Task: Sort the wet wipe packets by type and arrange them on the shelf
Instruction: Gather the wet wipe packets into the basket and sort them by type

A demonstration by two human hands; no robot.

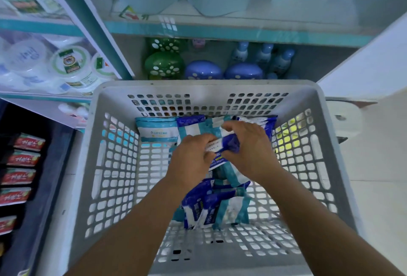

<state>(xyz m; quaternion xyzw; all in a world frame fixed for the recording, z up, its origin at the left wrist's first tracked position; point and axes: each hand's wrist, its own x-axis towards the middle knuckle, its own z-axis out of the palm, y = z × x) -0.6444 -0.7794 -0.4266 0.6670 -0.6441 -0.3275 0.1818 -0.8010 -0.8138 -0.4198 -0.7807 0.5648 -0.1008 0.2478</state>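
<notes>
A grey perforated basket point(114, 165) holds several wet wipe packets. Dark blue packets point(198, 209) lie near its front, teal-and-white striped ones point(231, 211) beside and under them. A pale blue packet point(157, 129) leans at the back left. Both my hands are inside the basket. My right hand point(248, 150) grips a dark blue packet point(229, 143) from above. My left hand point(189, 159) pinches the white end of that same packet. The packets under my hands are partly hidden.
Behind the basket a teal-edged shelf point(220, 31) carries pale blue packs above, with green point(164, 64) and blue point(203, 70) round containers and blue bottles point(262, 55) below. White tubs point(70, 64) fill shelves at left. Red packets point(24, 159) hang at lower left.
</notes>
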